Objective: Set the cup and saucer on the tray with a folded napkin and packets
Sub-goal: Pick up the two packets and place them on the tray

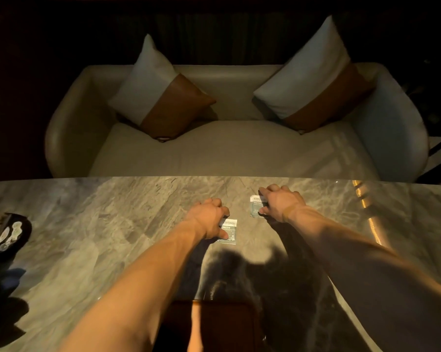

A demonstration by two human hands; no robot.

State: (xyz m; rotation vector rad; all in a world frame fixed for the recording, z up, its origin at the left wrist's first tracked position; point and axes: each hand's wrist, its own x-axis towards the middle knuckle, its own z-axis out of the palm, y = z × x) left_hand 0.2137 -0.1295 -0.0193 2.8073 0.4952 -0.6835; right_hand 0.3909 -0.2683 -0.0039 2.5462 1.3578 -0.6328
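Note:
Two small pale packets lie flat on the marble table (92, 224). My left hand (209, 217) covers the left edge of the nearer packet (229, 231), fingers curled down onto it and thumb on its lower edge. My right hand (280, 201) does the same on the farther packet (256, 205), fingers bent over its right side. Both packets still lie against the tabletop. No cup, saucer, napkin or tray shows in the head view.
A dark dish (7, 236) with pale ornaments sits at the table's left edge. Behind the table stands a cream sofa (227, 153) with two white-and-brown cushions (161, 92). A dark wooden surface (214, 323) lies at the near edge between my arms.

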